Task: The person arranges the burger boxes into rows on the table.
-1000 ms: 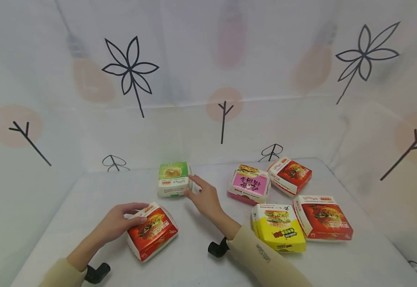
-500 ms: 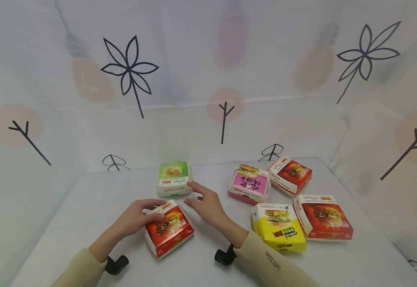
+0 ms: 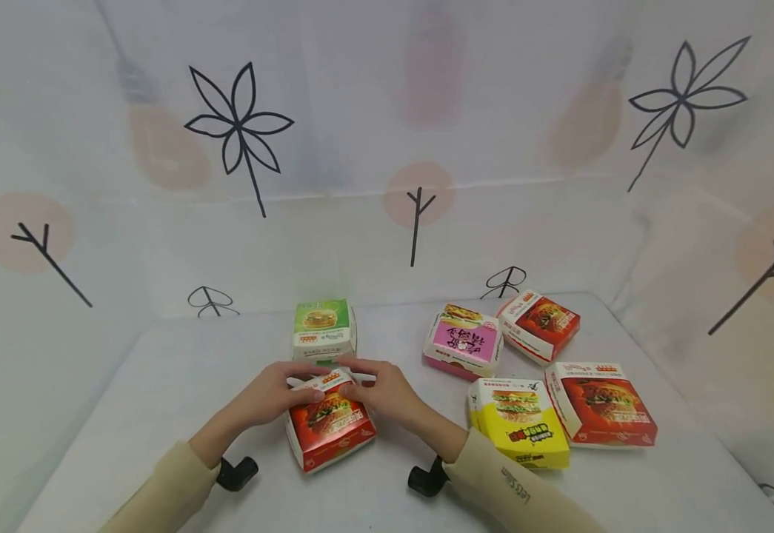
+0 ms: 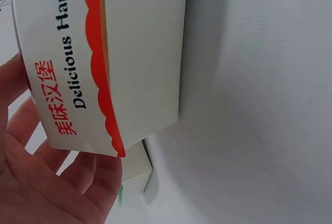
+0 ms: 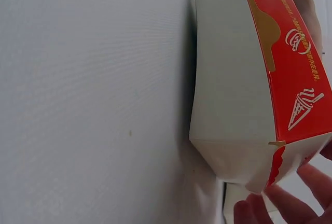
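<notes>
Since the earlier frames, the red burger box (image 3: 335, 433) has slid to the right across the worktop (image 3: 160, 385) under my left grip (image 3: 268, 396), and my right grip (image 3: 388, 389) has come away from beside the green box onto that same red one. Nearest to me are my two beige sleeves (image 3: 520, 481), with a black wrist device (image 3: 237, 474) at each cuff. Just ahead, the red burger box sits on the worktop, its burger picture up, turned a little askew. I pinch its far left part with my left grip, thumb on the lid, fingers curled behind the far end; my right grip pinches the far right corner, thumb on top, fingers around the back. How hard either one squeezes, I cannot tell. Off to my right, the yellow box (image 3: 520, 426) lies alongside a second red box (image 3: 603, 406). Beyond them stands the pink box (image 3: 464, 340), with a third red box (image 3: 538, 326) beside it, set at an angle. Straight past my fingers is the green box (image 3: 324, 331). Behind everything hangs a pale backdrop (image 3: 333, 244) printed with leaves and twigs.
</notes>
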`<state>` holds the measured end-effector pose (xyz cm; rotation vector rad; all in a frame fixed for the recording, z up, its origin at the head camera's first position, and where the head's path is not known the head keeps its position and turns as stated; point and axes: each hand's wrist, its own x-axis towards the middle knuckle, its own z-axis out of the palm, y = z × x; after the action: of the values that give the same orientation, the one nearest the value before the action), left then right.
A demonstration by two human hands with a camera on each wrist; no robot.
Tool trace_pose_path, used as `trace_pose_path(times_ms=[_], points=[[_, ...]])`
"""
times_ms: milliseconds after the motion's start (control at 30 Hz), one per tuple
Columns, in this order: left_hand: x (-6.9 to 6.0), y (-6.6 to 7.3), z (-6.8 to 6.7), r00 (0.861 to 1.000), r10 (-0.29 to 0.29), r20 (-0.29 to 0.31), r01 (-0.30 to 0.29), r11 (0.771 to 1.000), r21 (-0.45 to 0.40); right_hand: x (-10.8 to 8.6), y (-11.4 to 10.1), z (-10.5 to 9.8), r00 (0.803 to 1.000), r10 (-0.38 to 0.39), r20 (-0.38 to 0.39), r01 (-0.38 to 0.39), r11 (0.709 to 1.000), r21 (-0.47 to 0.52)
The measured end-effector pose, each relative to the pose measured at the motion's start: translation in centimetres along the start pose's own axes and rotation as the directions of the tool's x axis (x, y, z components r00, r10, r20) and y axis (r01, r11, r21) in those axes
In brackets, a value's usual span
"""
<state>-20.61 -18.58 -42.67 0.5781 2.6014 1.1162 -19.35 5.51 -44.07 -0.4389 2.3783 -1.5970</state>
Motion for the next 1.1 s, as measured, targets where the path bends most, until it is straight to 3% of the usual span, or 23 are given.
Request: trace_pose_path(times_ms=[200, 300, 667, 867, 967, 1100], points=[[0.5, 0.1, 0.1, 0.999, 0.038, -0.018, -0.038, 0.999, 0.002, -0.1, 0.2, -0.2, 1.000, 0.020, 0.011, -0.020, 1.000, -0.009], [0.1, 0.4, -0.3, 0.998, 0.024, -0.051, -0.023, 1.000, 0.014, -0.1, 0.2, -0.3, 1.000, 0.025, 0.004, -0.025, 1.000, -0.007], [-3.7, 0.1, -2.2, 0.981, -0.043, -0.188, 0.066, 0.991, 0.118, -0.5, 0.0, 0.1, 0.996, 0.069, -0.054, -0.071, 0.997, -0.033], [-5.6, 0.4, -1.6, 0.988, -0.078, -0.137, 0.082, 0.996, 0.027, -0.6, -0.1, 0.3, 0.994, 0.077, -0.079, -0.081, 0.995, -0.051], [-5.9, 0.7, -1.1, 0.992, -0.080, -0.098, 0.077, 0.996, -0.034, -0.7, -0.1, 0.4, 0.993, 0.074, -0.094, -0.079, 0.995, -0.056], [-6.0, 0.9, -0.5, 0.994, -0.073, -0.085, 0.071, 0.997, -0.031, -0.8, -0.2, 0.4, 0.992, 0.066, -0.104, -0.073, 0.995, -0.068]])
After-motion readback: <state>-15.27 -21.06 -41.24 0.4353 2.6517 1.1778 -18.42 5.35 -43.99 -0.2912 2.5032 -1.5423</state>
